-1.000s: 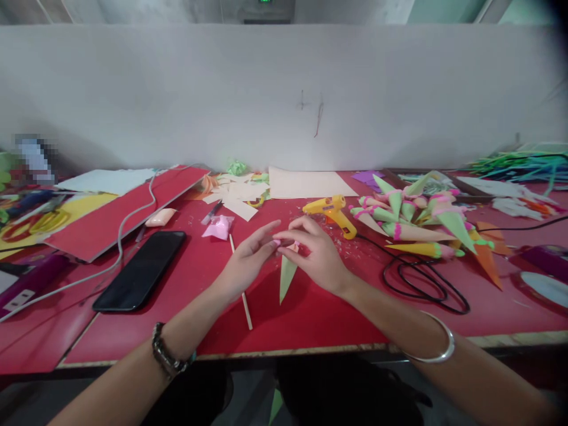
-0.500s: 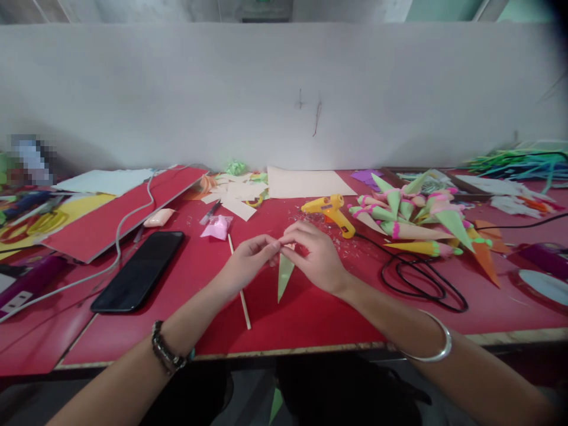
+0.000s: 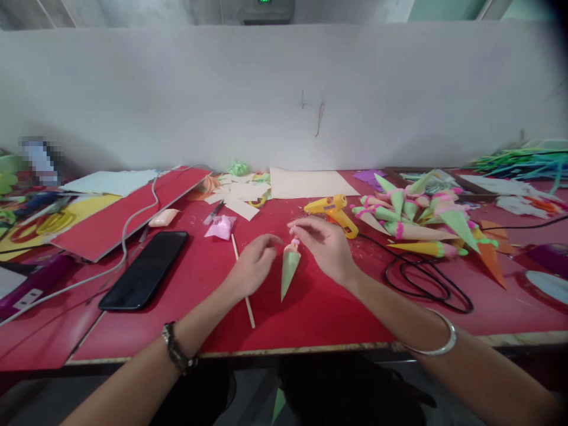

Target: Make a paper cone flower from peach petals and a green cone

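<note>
A green paper cone (image 3: 289,272) with a pink top points down over the red table (image 3: 310,313). My left hand (image 3: 252,266) is curled beside its left side, fingers closed near the cone's top, apparently holding it. My right hand (image 3: 322,245) hovers just right of the cone, fingers loosely spread, with something small and pink at its fingertips. A thin wooden stick (image 3: 244,284) lies under my left hand.
A black phone (image 3: 144,269) lies to the left beside a grey cable (image 3: 128,231). A yellow glue gun (image 3: 331,210) with a black cord (image 3: 421,281), a pile of finished cones (image 3: 412,219), paper scraps (image 3: 239,195) and a pink packet (image 3: 220,226) lie behind.
My hands have drawn slightly apart. The left fingers have curled in, and the right hand has lifted off the cone's top, which now shows its pink cap.
</note>
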`<action>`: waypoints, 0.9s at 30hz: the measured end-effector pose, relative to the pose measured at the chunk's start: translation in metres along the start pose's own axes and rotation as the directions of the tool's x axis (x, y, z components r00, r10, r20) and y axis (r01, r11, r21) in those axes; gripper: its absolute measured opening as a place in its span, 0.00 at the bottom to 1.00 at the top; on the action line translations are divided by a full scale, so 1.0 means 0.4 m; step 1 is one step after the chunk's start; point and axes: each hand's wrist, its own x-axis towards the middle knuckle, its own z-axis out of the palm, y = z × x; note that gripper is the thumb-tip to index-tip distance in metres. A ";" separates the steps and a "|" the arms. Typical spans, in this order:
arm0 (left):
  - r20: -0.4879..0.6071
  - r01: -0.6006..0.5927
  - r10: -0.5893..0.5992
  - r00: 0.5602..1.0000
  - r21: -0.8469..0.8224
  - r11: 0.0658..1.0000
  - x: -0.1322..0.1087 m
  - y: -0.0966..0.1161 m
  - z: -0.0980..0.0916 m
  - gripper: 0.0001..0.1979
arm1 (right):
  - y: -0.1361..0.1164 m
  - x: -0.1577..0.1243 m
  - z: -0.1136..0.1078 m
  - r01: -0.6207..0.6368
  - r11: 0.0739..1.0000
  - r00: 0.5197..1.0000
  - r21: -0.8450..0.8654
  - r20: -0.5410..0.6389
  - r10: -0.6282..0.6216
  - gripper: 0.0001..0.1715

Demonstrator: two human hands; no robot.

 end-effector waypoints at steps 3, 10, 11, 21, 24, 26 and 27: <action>0.029 -0.021 0.012 1.000 0.336 0.942 -0.011 0.014 0.026 0.19 | 0.007 -0.001 0.003 -0.054 0.996 0.998 0.073 0.012 0.054 0.06; 0.028 0.009 -0.035 0.999 0.637 0.770 -0.002 0.008 0.052 0.27 | 0.017 0.003 -0.001 -0.104 0.983 0.994 0.153 0.052 0.097 0.07; 0.028 0.018 -0.048 0.998 0.648 0.761 0.000 0.006 0.051 0.26 | 0.016 0.004 -0.002 -0.109 0.982 0.993 0.155 0.066 0.099 0.09; 0.063 -0.009 -0.041 0.997 0.647 0.762 0.010 -0.005 0.041 0.20 | 0.016 0.011 -0.002 -0.144 0.967 0.989 0.211 0.024 0.143 0.09; -0.010 0.100 -0.112 0.994 0.540 0.836 0.018 -0.008 0.030 0.24 | 0.016 0.011 -0.003 -0.142 0.950 0.989 0.278 0.011 0.145 0.12; -0.030 0.174 -0.177 0.984 0.393 0.903 0.023 -0.007 0.022 0.24 | 0.014 0.010 -0.006 -0.173 0.946 0.985 0.275 0.023 0.174 0.12; -0.021 0.194 -0.196 0.980 0.299 0.935 0.025 -0.006 0.018 0.23 | 0.014 0.010 -0.008 -0.184 0.950 0.983 0.253 0.022 0.185 0.12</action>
